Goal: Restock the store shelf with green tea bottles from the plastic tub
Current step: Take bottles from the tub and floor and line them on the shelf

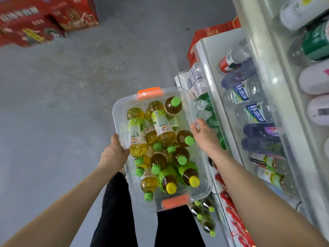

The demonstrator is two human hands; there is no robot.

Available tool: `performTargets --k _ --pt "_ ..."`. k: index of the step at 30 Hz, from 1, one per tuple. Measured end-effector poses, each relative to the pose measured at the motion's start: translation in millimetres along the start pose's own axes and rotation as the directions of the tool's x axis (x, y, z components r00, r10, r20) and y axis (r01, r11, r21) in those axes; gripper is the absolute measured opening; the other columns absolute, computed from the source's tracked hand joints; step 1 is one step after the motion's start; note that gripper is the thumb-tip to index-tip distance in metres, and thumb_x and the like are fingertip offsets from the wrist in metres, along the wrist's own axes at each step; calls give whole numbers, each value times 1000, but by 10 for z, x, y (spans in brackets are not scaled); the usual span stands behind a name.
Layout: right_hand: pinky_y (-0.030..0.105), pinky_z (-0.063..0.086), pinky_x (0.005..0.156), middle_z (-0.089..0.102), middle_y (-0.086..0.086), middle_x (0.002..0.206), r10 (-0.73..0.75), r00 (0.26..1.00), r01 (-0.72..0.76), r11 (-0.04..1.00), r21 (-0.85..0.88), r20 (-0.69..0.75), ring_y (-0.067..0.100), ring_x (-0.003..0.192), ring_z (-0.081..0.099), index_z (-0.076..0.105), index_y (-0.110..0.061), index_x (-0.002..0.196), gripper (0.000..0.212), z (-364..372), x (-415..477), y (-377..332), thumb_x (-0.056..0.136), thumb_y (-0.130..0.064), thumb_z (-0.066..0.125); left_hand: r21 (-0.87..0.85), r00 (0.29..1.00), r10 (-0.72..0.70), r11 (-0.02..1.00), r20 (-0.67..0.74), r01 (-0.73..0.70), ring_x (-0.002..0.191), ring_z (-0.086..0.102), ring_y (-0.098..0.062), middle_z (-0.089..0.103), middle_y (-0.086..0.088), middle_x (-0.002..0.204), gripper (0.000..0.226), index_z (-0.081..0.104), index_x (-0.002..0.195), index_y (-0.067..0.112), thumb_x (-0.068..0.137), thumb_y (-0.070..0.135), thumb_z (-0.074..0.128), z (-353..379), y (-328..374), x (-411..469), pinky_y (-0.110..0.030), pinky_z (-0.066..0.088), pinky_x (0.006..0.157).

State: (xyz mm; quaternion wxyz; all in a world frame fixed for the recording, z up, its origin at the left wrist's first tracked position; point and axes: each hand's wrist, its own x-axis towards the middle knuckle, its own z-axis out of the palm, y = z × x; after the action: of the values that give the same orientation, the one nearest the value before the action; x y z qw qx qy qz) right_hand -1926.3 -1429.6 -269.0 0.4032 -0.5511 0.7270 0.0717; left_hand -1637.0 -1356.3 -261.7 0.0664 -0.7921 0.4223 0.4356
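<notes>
A clear plastic tub (119, 107) with orange latches is held up in front of me, over my legs. It is full of several green tea bottles (161, 125) with green caps, plus two with yellow caps (194, 181). My left hand (112, 154) grips the tub's left rim. My right hand (203, 133) grips its right rim, fingers curled over the edge. The store shelf (211, 68) stands right beside the tub on the right, and several green-capped bottles (204, 216) lie on its lowest level.
White shelf tiers on the right hold water bottles (247, 93), dark bottles (261, 138) and other drinks. Red cartons (48, 20) are stacked on the grey floor at far left, and more red boxes (213, 32) sit behind the shelf.
</notes>
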Motion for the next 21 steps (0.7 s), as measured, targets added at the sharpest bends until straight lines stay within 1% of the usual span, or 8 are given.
performTargets --k 2,7,9,11,13,16,19,21 --pt "41 52 78 64 8 103 -13 1000 13 1000 -5 -24 30 92 64 50 -16 115 32 23 -18 50 104 -44 37 13 999 10 1000 46 -11 97 63 -40 67 -18 102 56 31 137 9 93 25 60 -46 11 2 -45 49 83" --pt "37 44 81 66 14 114 28 990 -20 998 59 -136 33 104 60 59 -8 119 32 127 -237 176 103 -32 45 171 988 88 979 124 -109 110 58 -38 59 -19 119 64 33 138 3 89 27 67 -233 22 15 -43 44 90" --pt "38 45 83 65 18 115 51 981 -37 996 75 -185 34 104 60 57 -6 126 34 204 -376 191 103 -29 46 217 982 179 958 65 -189 117 52 -38 45 -19 131 72 28 142 3 87 25 70 -327 68 5 -45 42 95" --pt "36 45 80 63 20 116 90 970 -71 993 94 -227 35 105 61 51 -6 134 37 316 -560 185 102 -23 47 198 930 362 918 -69 -343 121 46 -37 34 -18 138 83 19 149 4 86 18 71 -444 139 -23 -45 42 99" --pt "38 47 90 57 21 130 173 952 -149 982 112 -253 36 117 58 42 -7 143 45 452 -775 156 102 -24 47 237 803 582 805 -132 -544 125 42 -36 34 -18 140 84 23 151 6 83 13 73 -559 237 1 -44 39 107" --pt "43 42 106 44 17 149 245 913 -216 969 124 -326 33 136 45 32 -8 151 55 716 -1049 107 102 -29 47 355 645 762 589 54 -726 124 46 -37 42 -15 140 70 38 146 10 84 15 72 -656 401 158 -46 40 105" --pt "47 45 102 51 25 140 250 837 -257 965 54 -487 40 128 51 40 2 144 56 979 -1198 138 97 -24 55 449 507 805 347 307 -824 134 39 -35 35 -10 151 67 32 150 16 91 15 62 -600 628 384 -48 40 107" --pt "52 47 103 51 30 137 291 798 -294 952 80 -527 44 125 52 41 7 142 58 1138 -1240 135 95 -22 58 512 470 762 214 445 -832 142 28 -32 22 -8 159 69 21 154 19 94 9 54 -513 773 559 -49 39 108"
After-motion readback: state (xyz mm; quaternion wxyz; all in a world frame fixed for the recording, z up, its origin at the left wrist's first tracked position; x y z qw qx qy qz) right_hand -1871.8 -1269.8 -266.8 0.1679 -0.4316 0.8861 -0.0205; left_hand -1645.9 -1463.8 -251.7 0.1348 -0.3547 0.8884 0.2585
